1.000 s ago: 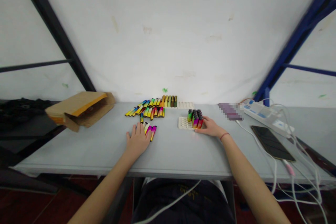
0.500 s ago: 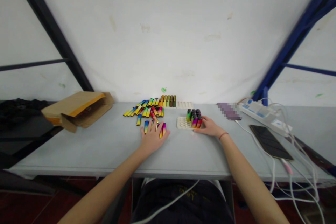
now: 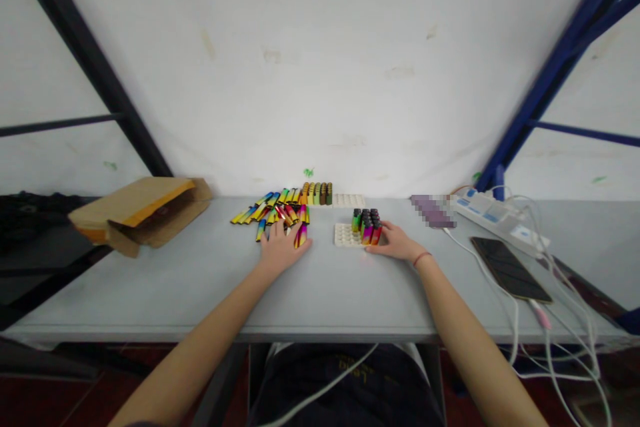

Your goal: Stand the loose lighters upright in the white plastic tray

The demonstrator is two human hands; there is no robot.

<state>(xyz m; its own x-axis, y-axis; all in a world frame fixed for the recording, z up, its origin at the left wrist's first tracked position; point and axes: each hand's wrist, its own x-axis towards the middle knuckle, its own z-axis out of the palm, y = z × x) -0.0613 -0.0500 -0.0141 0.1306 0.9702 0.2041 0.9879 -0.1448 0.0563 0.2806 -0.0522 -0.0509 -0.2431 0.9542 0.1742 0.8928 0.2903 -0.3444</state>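
Our left hand (image 3: 283,248) lies open, fingers spread on the loose rainbow tubes (image 3: 270,215) near the desk's (image 3: 150,293) back edge | our right hand (image 3: 395,242) lies open against the white tray (image 3: 344,237) of upright tubes (image 3: 365,227)

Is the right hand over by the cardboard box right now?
No, the right hand lies beside the white tray of upright rainbow sticks, while the cardboard box sits far off at the table's left end.
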